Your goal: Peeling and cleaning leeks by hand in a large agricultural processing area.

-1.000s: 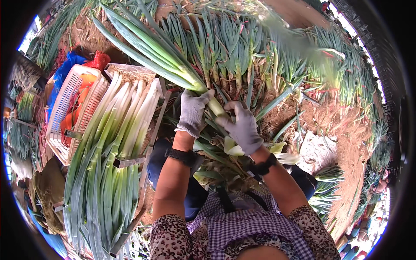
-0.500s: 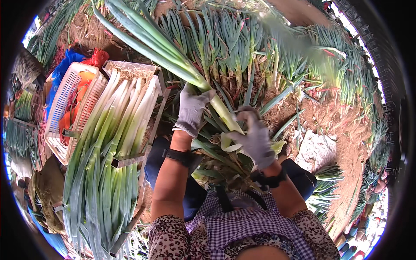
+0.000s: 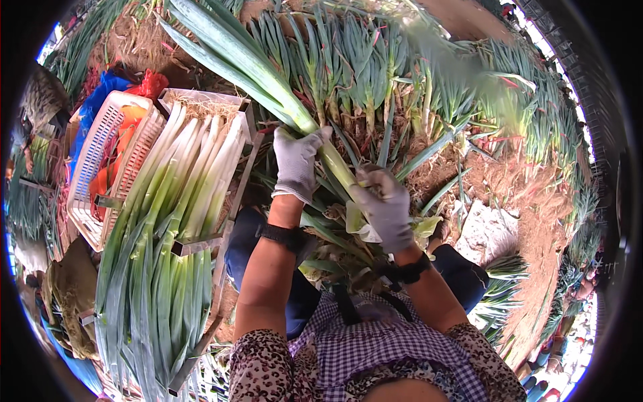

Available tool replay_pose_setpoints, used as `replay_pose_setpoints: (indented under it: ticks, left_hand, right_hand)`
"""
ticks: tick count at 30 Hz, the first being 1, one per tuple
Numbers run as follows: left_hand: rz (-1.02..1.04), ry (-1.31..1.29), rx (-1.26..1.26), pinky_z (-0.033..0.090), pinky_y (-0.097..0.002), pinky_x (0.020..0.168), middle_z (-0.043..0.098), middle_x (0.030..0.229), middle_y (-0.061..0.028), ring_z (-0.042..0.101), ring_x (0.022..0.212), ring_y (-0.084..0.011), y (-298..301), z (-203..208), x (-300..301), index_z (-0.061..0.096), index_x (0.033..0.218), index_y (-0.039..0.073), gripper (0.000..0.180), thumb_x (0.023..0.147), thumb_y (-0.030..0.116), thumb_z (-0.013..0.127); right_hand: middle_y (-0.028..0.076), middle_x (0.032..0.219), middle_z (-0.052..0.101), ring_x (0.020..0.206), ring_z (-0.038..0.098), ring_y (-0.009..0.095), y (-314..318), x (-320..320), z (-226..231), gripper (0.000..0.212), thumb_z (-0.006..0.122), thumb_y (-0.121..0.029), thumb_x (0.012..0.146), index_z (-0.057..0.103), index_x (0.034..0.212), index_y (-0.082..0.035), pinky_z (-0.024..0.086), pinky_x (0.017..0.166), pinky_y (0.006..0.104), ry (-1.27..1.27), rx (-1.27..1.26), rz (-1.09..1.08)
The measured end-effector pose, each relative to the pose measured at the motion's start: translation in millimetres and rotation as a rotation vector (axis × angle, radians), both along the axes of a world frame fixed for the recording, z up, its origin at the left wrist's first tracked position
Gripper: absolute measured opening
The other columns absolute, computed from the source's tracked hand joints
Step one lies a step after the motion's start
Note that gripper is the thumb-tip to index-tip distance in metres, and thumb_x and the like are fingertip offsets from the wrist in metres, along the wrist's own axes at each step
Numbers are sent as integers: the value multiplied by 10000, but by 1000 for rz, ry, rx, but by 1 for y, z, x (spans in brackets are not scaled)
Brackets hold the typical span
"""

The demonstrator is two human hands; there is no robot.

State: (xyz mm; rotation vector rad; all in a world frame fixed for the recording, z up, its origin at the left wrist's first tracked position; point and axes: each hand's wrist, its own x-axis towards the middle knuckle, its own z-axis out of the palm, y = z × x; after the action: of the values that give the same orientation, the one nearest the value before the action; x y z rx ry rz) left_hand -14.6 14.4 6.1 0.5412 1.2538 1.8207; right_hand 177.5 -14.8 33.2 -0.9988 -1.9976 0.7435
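Observation:
A large green onion (image 3: 291, 104) slants across the middle, its leafy end pointing up and left. My gloved left hand (image 3: 295, 161) is closed around the stalk just below the leaves. Lower on the pale stalk, my gloved right hand (image 3: 386, 204) has its fingers curled against it, partly hiding the lower end. A loose pale-green leaf piece (image 3: 358, 221) hangs beside the right hand. To my left, many trimmed green onions (image 3: 177, 174) lie side by side in a metal-framed rack (image 3: 201, 246), white ends away from me.
A white plastic basket (image 3: 84, 194) with orange and red netting stands left of the rack. Rows of untrimmed green onions (image 3: 365, 70) stand beyond my hands. A white sack (image 3: 489, 233) lies on brown soil at right; leaf scraps (image 3: 328, 251) lie between my knees.
My right hand has shifted slightly up and left along the stalk. My left hand and the onion's leaves have moved a little to the right.

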Motion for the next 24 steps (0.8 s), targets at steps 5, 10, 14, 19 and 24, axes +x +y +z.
replay_pose_setpoints:
  ticks: [5, 10, 14, 19, 24]
  left_hand:
    - [91, -71, 18, 540, -291, 687, 652, 918, -106, 631, 751, -164, -6, 10, -24, 535, 1029, -65, 362, 777, -47, 794]
    - [44, -80, 76, 532, -276, 713, 650, 894, -85, 637, 778, -149, -7, 3, -23, 541, 1032, -60, 344, 789, -48, 785]
    - [21, -145, 128, 525, -285, 676, 636, 908, -56, 612, 726, -137, -3, 10, -9, 545, 1085, -30, 362, 809, -29, 780]
    - [-168, -337, 64, 624, -392, 634, 654, 976, -133, 654, 699, -225, -9, 4, 27, 504, 1214, 14, 335, 889, -55, 547]
    - [-86, -382, -60, 591, -375, 543, 673, 970, -162, 621, 628, -227, 2, -8, 26, 509, 1188, -3, 295, 894, -4, 482]
  right_hand:
    - [32, 881, 586, 759, 582, 116, -29, 99, 2, 242, 735, -154, 871, 582, 999, -18, 499, 650, 290, 238, -878, -213]
    - [105, 1092, 598, 947, 611, 205, -43, 146, -14, 534, 784, -253, 842, 524, 1259, -45, 509, 819, 327, -353, -528, -25]
    - [186, 1254, 626, 1082, 653, 306, -36, 117, -29, 714, 825, -303, 798, 512, 1394, -66, 515, 943, 390, -519, -229, 185]
    - [147, 959, 686, 829, 679, 276, -17, 79, -23, 461, 759, -380, 858, 664, 1150, -37, 524, 759, 387, -430, -482, 167]
    - [126, 695, 594, 603, 566, 232, -12, 63, -10, 441, 658, -439, 946, 663, 887, -2, 455, 578, 388, -214, -386, 223]
